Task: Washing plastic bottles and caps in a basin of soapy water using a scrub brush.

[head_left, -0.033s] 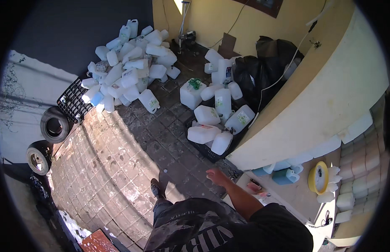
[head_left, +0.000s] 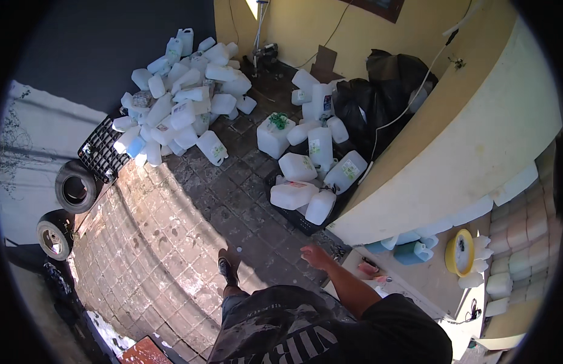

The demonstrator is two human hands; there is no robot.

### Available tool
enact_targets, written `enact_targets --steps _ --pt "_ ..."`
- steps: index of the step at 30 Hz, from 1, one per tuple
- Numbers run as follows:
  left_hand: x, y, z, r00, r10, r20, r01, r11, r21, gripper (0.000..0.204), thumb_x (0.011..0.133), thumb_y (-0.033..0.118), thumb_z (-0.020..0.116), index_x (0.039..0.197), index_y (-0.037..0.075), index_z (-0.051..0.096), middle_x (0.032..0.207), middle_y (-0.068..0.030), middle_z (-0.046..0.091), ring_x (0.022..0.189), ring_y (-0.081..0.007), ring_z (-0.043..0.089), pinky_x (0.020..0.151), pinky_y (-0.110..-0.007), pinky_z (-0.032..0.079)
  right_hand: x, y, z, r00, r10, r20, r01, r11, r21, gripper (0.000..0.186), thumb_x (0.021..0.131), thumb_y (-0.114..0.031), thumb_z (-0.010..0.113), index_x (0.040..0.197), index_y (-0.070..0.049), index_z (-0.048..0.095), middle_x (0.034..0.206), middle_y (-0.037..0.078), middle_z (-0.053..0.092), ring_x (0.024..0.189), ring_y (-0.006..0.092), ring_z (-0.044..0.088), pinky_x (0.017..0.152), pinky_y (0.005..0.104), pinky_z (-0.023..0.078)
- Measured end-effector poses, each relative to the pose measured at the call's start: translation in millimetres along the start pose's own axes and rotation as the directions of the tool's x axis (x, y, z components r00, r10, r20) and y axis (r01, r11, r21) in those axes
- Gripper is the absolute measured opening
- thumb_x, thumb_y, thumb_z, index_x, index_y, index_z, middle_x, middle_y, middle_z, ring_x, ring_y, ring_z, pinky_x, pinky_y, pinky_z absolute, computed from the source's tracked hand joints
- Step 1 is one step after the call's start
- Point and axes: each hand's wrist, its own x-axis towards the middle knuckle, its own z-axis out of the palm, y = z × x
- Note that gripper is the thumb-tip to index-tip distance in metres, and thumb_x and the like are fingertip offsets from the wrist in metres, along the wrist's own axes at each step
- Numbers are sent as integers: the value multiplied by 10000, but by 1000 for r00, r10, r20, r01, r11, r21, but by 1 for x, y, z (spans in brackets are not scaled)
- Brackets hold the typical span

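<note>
of the two hands, only the right hand (head_left: 316, 256) is shown; it is held out in front of the body above the tiled floor (head_left: 154, 242), with its fingers loosely bent and a little apart, and nothing is seen gripped in it. the left hand lies outside the view, so its state cannot be told.

just ahead of the right hand, a black plastic crate (head_left: 299, 222) is filled with white plastic jugs (head_left: 319, 207), some of them lying on their sides; none is touched. farther ahead, a boxy white jug (head_left: 273, 141) is topped with a green tangle (head_left: 279, 121), and black plastic bags (head_left: 384, 103) are heaped to the right of it.

well ahead and to the left of the hand, a large pile of white jugs (head_left: 178, 109) is stacked loosely against the dark wall (head_left: 123, 48). farther left, a black grid panel (head_left: 100, 148) is leaned beside the pile, and two tyres (head_left: 60, 186) are set near it.

to the right of the hand, a desk (head_left: 422, 285) is occupied by red items (head_left: 369, 267) at its near edge, a teal jug (head_left: 409, 253) and, farther right, a yellow basin (head_left: 449, 259).
</note>
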Motion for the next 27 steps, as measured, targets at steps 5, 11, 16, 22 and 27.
enact_targets --steps 5,11,16,22,27 --pt "124 239 -13 993 99 60 -106 986 125 293 991 185 640 1279 136 619 1089 -69 700 773 -247 669 598 -442 496 10 52 2 927 374 32 -232 639 -733 275 966 -266 590 1132 -136 768 1248 103 720 1147 318 695 980 443 564" --pt "248 593 59 935 332 121 -353 853 385 268 956 106 656 1223 85 639 919 -64 676 662 -172 612 522 -324 490 -12 85 60 596 799 -73 -789 601 129 323 936 -297 628 1187 -127 740 1207 107 730 1175 301 682 975 424 562" --pt "268 845 227 804 532 266 -593 688 418 297 980 192 649 1268 120 634 969 -34 679 682 -154 625 495 -293 386 54 70 150 405 903 -146 -748 419 515 305 951 -321 641 1137 -103 746 1139 120 748 1046 311 729 897 421 583" --pt "204 982 424 630 555 543 -772 526 357 373 945 103 626 1310 27 629 1053 -112 694 901 -195 661 786 -337 558 220 -25 124 573 756 315 -793 415 447 347 1002 -165 590 1346 -187 627 1168 5 719 958 231 707 813 474 582" --pt "232 1019 492 698 351 624 -708 465 531 398 901 108 690 1279 -10 648 1061 -171 716 903 -233 706 760 -358 606 386 -147 -61 882 285 -375 -413 851 -325 328 975 -229 616 1279 -147 709 1372 77 658 1190 271 661 1042 377 519"
